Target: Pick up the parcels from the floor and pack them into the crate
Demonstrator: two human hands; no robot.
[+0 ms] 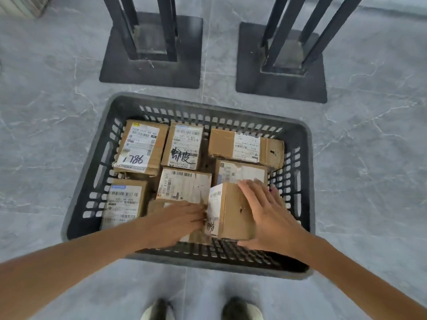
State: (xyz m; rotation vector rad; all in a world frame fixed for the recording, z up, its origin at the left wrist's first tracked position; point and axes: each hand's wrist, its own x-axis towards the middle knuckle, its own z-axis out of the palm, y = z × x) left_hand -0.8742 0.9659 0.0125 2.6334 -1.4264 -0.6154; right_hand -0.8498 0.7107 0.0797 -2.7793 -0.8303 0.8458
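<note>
Open and flat, the left hand [178, 221] pressed the labelled side of a small box [233, 215]; the right hand [265, 209] lay over its top, in the crate [298, 139], near-right corner, among other parcels [141, 146].

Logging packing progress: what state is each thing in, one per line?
Crate: on floor, nearly full.
Tilted parcel: pressed between both hands, not yet settled.
Other parcels: lying flat, labels up.
Left hand: straight fingers pressing tilted parcel.
Right hand: flat on tilted parcel.
</note>
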